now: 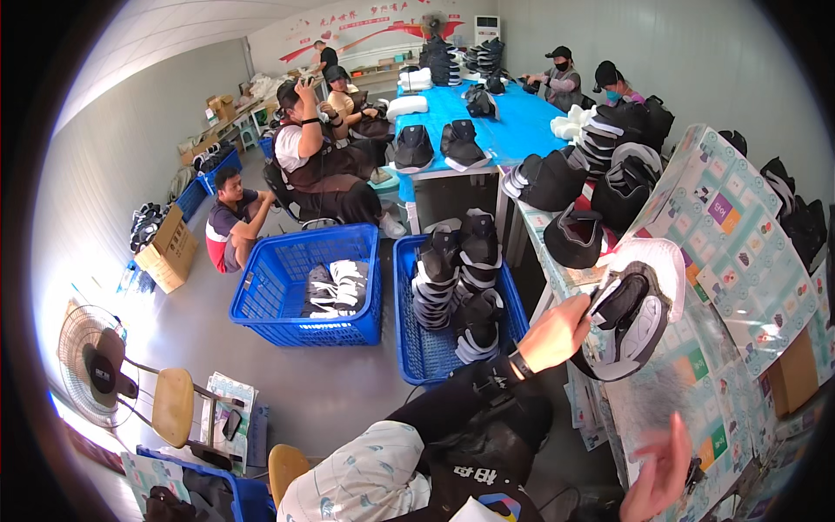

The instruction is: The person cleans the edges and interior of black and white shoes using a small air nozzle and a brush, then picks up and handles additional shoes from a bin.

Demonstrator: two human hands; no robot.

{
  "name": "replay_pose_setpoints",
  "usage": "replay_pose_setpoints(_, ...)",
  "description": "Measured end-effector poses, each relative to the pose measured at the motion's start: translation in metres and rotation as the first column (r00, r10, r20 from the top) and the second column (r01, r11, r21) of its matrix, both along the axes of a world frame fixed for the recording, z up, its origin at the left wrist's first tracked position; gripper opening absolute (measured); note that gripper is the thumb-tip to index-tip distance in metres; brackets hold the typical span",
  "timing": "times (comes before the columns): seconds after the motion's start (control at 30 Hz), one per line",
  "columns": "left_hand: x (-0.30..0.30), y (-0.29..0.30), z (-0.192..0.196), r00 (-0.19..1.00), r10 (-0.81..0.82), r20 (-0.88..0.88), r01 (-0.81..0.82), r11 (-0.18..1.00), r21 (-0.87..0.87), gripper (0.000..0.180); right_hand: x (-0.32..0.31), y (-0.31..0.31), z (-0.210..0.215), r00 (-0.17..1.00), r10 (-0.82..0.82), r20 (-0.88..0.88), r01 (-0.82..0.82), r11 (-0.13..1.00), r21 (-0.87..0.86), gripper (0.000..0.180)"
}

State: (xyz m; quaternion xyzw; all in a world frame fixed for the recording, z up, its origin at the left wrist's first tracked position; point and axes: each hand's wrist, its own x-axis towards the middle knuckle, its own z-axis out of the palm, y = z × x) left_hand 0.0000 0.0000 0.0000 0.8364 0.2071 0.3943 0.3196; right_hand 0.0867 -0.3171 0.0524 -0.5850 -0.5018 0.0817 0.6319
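Observation:
My left hand, with a dark band at the wrist, is closed on the edge of a bowl-shaped helmet liner. The liner is black inside with a broad white padded rim and is tilted so its hollow faces up, above the patterned tabletop. My right hand is near the lower edge, apart from the liner. Its fingers are spread and slightly blurred, with nothing visible in them. Just beyond the held liner, a finished-looking black liner rests on the same table.
More black liners are piled along the right-hand table. A blue crate holds stacked liners; another blue basket holds black-and-white pieces. A standing fan and a stool are at left. Several people sit around the blue-covered table.

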Motion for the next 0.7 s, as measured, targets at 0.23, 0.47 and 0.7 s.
replay_pose_setpoints(0.23,0.068,0.04,0.008,0.996,-0.088,0.0,0.078,0.887,0.456,0.023,0.143,-0.058,-0.132,0.394,-0.712,0.581,0.906,0.407,-0.116,0.053)
replay_pose_setpoints(0.47,0.079,0.06,0.057,0.958,-0.12,-0.26,0.232,0.858,0.459,0.036,0.132,-0.069,-0.133,0.363,-0.65,0.668,0.918,0.126,-0.376,0.054)
replay_pose_setpoints(0.7,0.146,0.031,0.063,0.937,-0.119,-0.329,0.297,0.769,0.566,0.028,0.158,-0.079,-0.134,0.173,-0.615,0.77,0.806,-0.361,-0.47,0.06)
